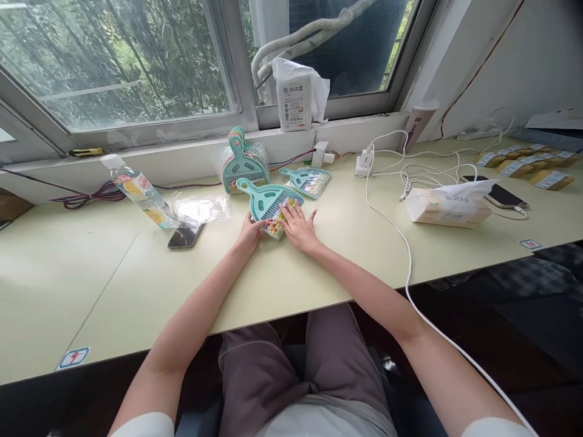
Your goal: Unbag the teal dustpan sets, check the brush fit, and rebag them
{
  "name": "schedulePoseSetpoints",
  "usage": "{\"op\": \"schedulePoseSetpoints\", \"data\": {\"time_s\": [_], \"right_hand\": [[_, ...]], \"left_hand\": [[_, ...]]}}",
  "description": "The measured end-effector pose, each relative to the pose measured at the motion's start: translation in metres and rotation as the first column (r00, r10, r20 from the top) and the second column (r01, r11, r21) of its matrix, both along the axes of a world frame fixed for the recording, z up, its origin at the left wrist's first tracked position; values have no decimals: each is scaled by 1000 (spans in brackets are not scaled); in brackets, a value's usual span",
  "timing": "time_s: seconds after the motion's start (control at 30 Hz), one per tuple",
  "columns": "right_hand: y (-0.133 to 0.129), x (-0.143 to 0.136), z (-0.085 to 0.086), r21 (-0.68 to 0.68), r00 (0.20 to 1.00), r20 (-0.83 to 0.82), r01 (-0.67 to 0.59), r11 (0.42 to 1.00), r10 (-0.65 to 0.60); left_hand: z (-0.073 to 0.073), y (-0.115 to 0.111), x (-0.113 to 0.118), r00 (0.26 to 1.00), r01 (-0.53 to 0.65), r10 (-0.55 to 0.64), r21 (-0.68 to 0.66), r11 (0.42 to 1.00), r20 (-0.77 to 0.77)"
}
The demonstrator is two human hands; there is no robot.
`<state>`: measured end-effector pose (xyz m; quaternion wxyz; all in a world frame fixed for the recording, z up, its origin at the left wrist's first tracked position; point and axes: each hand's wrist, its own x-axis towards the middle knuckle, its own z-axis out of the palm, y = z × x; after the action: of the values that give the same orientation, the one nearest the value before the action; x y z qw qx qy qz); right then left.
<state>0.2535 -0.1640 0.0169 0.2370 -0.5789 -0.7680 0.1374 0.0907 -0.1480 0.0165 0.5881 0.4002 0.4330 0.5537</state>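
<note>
The pale green surface (136,285) runs under the window and carries everything in sight. Off to the right on it lie a soft tissue pack (444,206), a tangle of white cables (423,170) and a dark phone (501,195); to the left stand a tilted drink bottle (139,191), an emptied clear wrapper (200,209) and a second phone (185,235). Leaning against the sill is a stack of teal dustpan sets (241,161), with another bagged set (307,181) flat just beside it.

The work in hand sits at the middle: one teal mini dustpan and brush set (266,203) lies on the surface directly ahead of the person, its handle pointing away toward the window. The left hand (250,232) curls around its near left corner, fingers pinching the printed label card (276,229). The right hand (300,227) rests flat with fingers spread across the near right edge of the set, pressing it down.

Judging from this, one set is being handled while the stack and the bagged one look untouched, so most of the pile seems left to do
</note>
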Motion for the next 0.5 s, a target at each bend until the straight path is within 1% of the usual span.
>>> {"op": "schedulePoseSetpoints", "data": {"time_s": [0.1, 0.17, 0.23, 0.3, 0.33, 0.37, 0.43, 0.47, 0.5], "right_hand": [[6, 1, -3, -13, 982, -140, 127, 992, -128], [9, 1, -7, -88, 940, -261, 203, 975, -220], [10, 0, -10, -176, 887, -387, 197, 964, -252], [8, -1, -10, -207, 816, -533, 132, 969, -225], [6, -2, -10, -210, 759, -617, 96, 973, -209], [4, -2, -9, -218, 683, -702, 63, 974, -202], [1, -3, -5, -269, 486, -841, 4, 963, -236], [-1, -3, -3, -300, 391, -882, -33, 953, -264], [-2, -2, -1, -325, 314, -905, -75, 943, -287]], "left_hand": [[-1, 0, -1, 1000, -10, 10, 7, 1000, 14], [0, -1, -1, 1000, -10, 10, 13, 1000, 25], [0, -2, -1, 999, -6, 6, 26, 1000, 34], [1, -2, -1, 999, 5, -7, 47, 999, 36], [2, -3, -2, 999, 12, -14, 59, 998, 34], [2, -3, -2, 999, 20, -22, 70, 997, 32], [1, -4, -2, 998, 43, -46, 88, 995, 32], [1, -4, -3, 998, 55, -58, 96, 994, 31], [0, -4, -3, 997, 69, -72, 103, 992, 28]]}}
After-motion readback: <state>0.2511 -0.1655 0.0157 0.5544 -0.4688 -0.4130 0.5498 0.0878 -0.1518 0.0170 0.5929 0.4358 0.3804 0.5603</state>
